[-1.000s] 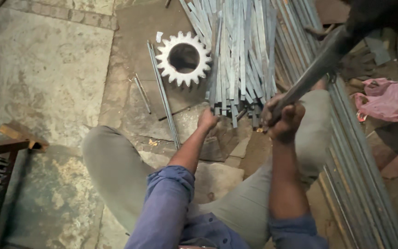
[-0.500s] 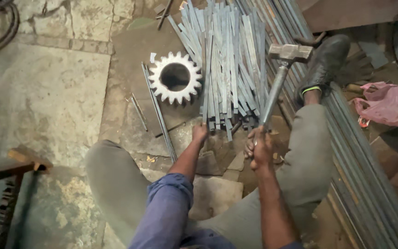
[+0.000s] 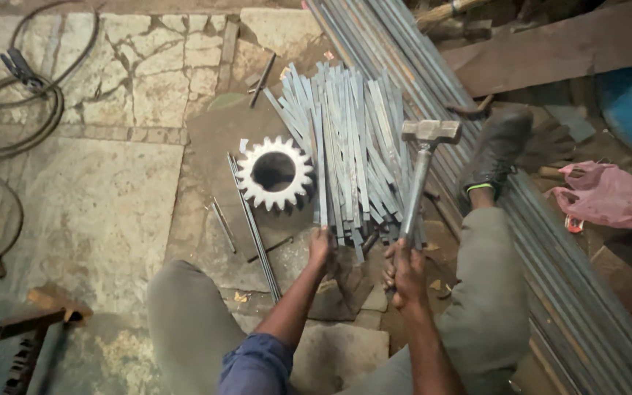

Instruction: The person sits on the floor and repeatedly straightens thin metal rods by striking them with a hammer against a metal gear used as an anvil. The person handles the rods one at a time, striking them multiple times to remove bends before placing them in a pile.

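Your right hand (image 3: 406,272) has a tight grip on the handle of a hammer (image 3: 420,172). The hammer's metal head is up over a pile of flat metal strips (image 3: 345,157). Your left hand (image 3: 320,245) sits at the near end of that pile, and its grip is closed on the end of one strip. The pile lies on the floor between your knees, and it fans out away from you. A big white gear wheel (image 3: 275,174) with a round hole lies flat just left of the pile. Your dark shoe (image 3: 497,150) rests on long metal bars (image 3: 550,241) to the right. A pink bag (image 3: 603,194) lies past them.
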